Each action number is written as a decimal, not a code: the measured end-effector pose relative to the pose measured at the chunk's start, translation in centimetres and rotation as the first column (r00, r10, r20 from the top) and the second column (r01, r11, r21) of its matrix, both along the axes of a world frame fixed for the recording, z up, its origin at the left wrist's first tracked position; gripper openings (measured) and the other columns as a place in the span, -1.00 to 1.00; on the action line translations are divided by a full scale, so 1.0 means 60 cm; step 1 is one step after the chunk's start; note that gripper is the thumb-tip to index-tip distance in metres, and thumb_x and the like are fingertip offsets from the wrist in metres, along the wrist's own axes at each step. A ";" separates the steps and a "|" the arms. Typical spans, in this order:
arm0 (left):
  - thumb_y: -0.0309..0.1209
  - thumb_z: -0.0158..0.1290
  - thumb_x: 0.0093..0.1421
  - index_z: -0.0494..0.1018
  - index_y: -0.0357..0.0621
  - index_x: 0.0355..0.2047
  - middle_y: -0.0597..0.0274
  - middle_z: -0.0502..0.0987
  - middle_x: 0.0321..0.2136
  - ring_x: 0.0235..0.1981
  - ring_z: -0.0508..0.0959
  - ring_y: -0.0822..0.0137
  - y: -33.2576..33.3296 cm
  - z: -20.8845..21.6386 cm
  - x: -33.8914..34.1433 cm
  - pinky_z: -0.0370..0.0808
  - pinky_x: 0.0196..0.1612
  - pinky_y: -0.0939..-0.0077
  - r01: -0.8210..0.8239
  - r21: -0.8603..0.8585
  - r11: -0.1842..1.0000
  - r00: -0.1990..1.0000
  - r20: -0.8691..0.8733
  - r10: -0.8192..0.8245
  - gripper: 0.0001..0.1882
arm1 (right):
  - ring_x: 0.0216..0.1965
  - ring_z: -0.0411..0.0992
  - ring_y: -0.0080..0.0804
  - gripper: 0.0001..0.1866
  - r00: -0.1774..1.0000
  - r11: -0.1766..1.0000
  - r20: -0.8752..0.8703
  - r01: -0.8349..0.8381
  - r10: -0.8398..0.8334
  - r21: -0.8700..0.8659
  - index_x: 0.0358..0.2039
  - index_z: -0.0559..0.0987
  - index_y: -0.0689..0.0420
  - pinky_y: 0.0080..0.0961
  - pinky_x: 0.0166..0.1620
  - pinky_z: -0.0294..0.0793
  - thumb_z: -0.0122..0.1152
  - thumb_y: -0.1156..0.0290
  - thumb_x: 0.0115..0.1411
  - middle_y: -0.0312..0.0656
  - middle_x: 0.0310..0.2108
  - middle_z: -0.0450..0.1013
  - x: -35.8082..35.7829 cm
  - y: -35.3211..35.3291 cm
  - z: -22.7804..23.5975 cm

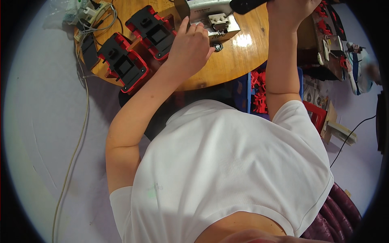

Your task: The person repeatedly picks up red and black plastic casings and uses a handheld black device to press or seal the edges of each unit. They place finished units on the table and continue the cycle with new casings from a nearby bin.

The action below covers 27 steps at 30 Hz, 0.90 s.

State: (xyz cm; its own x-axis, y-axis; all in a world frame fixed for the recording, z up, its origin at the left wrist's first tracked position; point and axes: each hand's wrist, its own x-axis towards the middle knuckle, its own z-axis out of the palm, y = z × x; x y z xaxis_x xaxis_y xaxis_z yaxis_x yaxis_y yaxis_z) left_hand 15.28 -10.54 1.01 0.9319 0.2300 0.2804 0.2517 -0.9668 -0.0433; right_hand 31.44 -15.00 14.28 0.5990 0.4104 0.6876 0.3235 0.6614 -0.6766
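Metal, box-shaped press fixture (pixel 216 22) is seen at the far edge of the round wooden counter (pixel 231 67). It is touched by the left hand (pixel 190 46), whose fingers lie pressed together just above a small metal part (pixel 218 47). A black lever handle (pixel 249 5) is gripped by the right hand (pixel 289 10), fingers wrapped around it. Fingertips could be pinched if the lever were lowered early.

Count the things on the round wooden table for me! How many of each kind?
Red-and-black housings: 2
Metal press: 1
Small round metal part: 1
White power strip: 1
Total: 5
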 end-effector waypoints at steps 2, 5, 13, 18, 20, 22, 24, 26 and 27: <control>-0.13 0.12 0.18 0.46 -0.37 -0.06 -0.07 0.51 -0.01 0.08 0.47 0.15 0.002 -0.008 -0.004 0.16 0.28 0.04 0.006 0.009 1.000 0.999 0.035 -0.007 -0.49 | -0.59 0.42 -0.51 -0.59 0.997 1.000 0.072 -0.027 0.027 -0.009 -0.21 0.35 0.17 -0.59 -0.53 0.44 0.09 0.03 0.30 -0.17 -0.49 0.42 0.002 0.001 0.001; -0.12 0.11 0.19 0.47 -0.35 -0.07 -0.06 0.50 0.00 0.08 0.48 0.15 0.005 -0.002 -0.009 0.16 0.28 0.02 0.017 -0.067 0.998 0.998 0.067 -0.012 -0.50 | -0.55 0.40 -0.51 -0.55 0.986 0.994 0.132 -0.106 0.100 0.039 -0.11 0.32 0.19 -0.55 -0.47 0.44 0.16 0.07 0.27 -0.17 -0.45 0.41 0.001 0.006 -0.072; -0.27 0.13 0.18 0.53 -0.07 -0.09 0.19 0.51 0.02 0.01 0.50 0.13 0.063 0.039 -0.062 0.21 0.24 0.06 0.050 -0.209 0.977 0.934 0.357 0.028 -0.70 | -0.53 0.38 -0.49 -0.50 0.984 0.995 0.176 -0.048 0.031 0.091 -0.07 0.30 0.16 -0.52 -0.46 0.43 0.21 0.05 0.24 -0.18 -0.43 0.39 0.004 -0.003 -0.125; -0.12 0.05 0.23 0.52 -0.12 -0.03 0.04 0.54 -0.06 0.02 0.48 0.03 0.185 0.013 -0.178 0.36 0.09 0.21 -0.438 -0.108 0.893 0.819 0.363 0.445 -0.58 | -0.52 0.39 -0.49 -0.49 0.987 0.995 0.152 -0.057 0.044 0.084 -0.05 0.29 0.17 -0.52 -0.46 0.43 0.21 0.04 0.24 -0.18 -0.44 0.40 0.005 -0.006 -0.136; -0.05 0.02 0.24 0.51 -0.11 0.00 0.02 0.54 -0.04 0.04 0.48 0.04 0.193 -0.004 -0.200 0.36 0.09 0.21 -0.518 -0.189 0.834 0.787 0.276 0.551 -0.53 | -0.53 0.39 -0.49 -0.48 0.985 0.996 0.167 -0.055 0.043 0.066 -0.04 0.29 0.17 -0.52 -0.46 0.43 0.21 0.04 0.24 -0.18 -0.45 0.39 0.004 -0.009 -0.137; -0.01 0.00 0.24 0.50 -0.10 0.03 0.02 0.53 -0.02 0.06 0.47 0.06 0.184 -0.002 -0.203 0.34 0.11 0.22 -0.514 -0.311 0.800 0.782 0.214 0.585 -0.49 | -0.53 0.39 -0.50 -0.47 0.981 0.998 0.192 -0.036 0.026 0.048 -0.03 0.28 0.18 -0.53 -0.46 0.43 0.21 0.04 0.24 -0.19 -0.46 0.39 0.003 -0.012 -0.135; 0.01 -0.01 0.24 0.49 -0.10 0.03 0.01 0.53 -0.01 0.06 0.48 0.09 0.182 -0.001 -0.201 0.31 0.14 0.24 -0.537 -0.291 0.792 0.778 0.192 0.598 -0.48 | -0.54 0.39 -0.50 -0.49 0.981 0.997 0.191 -0.052 0.039 0.065 -0.04 0.29 0.18 -0.54 -0.48 0.42 0.19 0.06 0.25 -0.19 -0.47 0.39 -0.001 -0.006 -0.135; 0.02 -0.02 0.25 0.49 -0.07 0.04 0.05 0.53 -0.02 0.06 0.47 0.12 0.178 -0.001 -0.198 0.24 0.17 0.14 -0.558 -0.270 0.785 0.775 0.169 0.609 -0.48 | -0.55 0.39 -0.51 -0.53 0.985 0.997 0.159 -0.073 0.073 -0.004 -0.06 0.30 0.17 -0.56 -0.49 0.41 0.18 0.08 0.26 -0.21 -0.49 0.38 -0.002 -0.002 -0.128; 0.01 -0.03 0.25 0.48 -0.03 0.05 0.09 0.54 -0.02 0.06 0.47 0.13 0.178 -0.002 -0.197 0.19 0.18 0.02 -0.567 -0.255 0.783 0.774 0.159 0.613 -0.49 | -0.56 0.38 -0.53 -0.57 0.988 0.993 0.124 -0.087 0.096 -0.076 -0.09 0.31 0.16 -0.57 -0.50 0.40 0.17 0.09 0.27 -0.23 -0.50 0.38 -0.001 0.002 -0.117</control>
State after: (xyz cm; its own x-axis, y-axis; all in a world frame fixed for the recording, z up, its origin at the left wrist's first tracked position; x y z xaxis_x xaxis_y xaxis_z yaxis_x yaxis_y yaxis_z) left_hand 3.43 0.15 0.89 0.5122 0.7811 0.3572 0.7556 -0.6075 0.2450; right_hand 31.40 -14.90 7.27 0.4663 0.5094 0.7232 0.3503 0.6444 -0.6797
